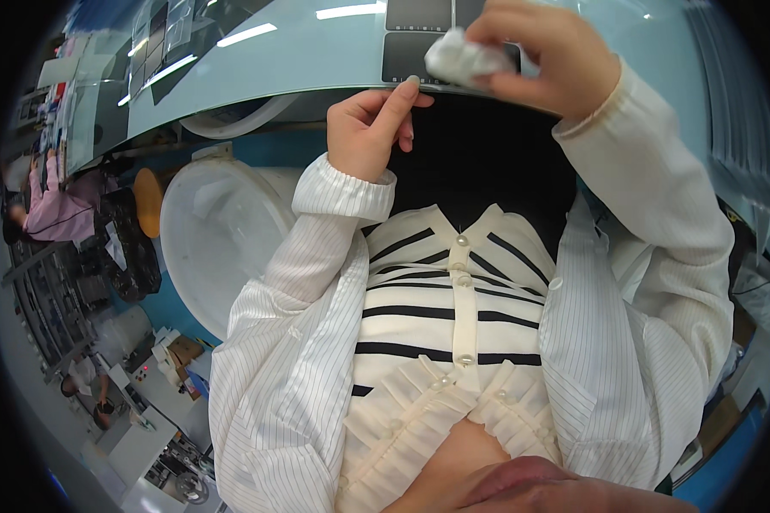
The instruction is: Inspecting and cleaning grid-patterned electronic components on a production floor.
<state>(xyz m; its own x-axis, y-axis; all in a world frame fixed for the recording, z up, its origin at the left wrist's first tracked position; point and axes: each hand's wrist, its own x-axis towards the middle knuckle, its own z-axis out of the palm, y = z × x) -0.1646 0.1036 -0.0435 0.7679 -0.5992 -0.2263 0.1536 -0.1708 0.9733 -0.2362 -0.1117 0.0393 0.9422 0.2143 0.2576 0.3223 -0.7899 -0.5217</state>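
Observation:
A dark rectangular panel (pixel 405 56) with small pale marks along its rim lies at the near edge of the glossy pale table. My left hand (pixel 370 130) is closed at the panel's near edge, thumb on top and fingers curled below. In my right hand (pixel 556 61) is a crumpled white cloth (pixel 462 60), bunched between thumb and fingers over the right part of the panel. Cloth and hand hide much of that panel. Just beyond it lies another dark panel (pixel 415 14).
More dark and clear sheets (pixel 158 43) lie on the tabletop (pixel 316 53) to the left. A large white tub (pixel 222 231) stands below the table on my left, near an orange round stool (pixel 148 203). A stack of clear sheets (pixel 740 103) is at the far right. A person in pink (pixel 60 205) sits farther left.

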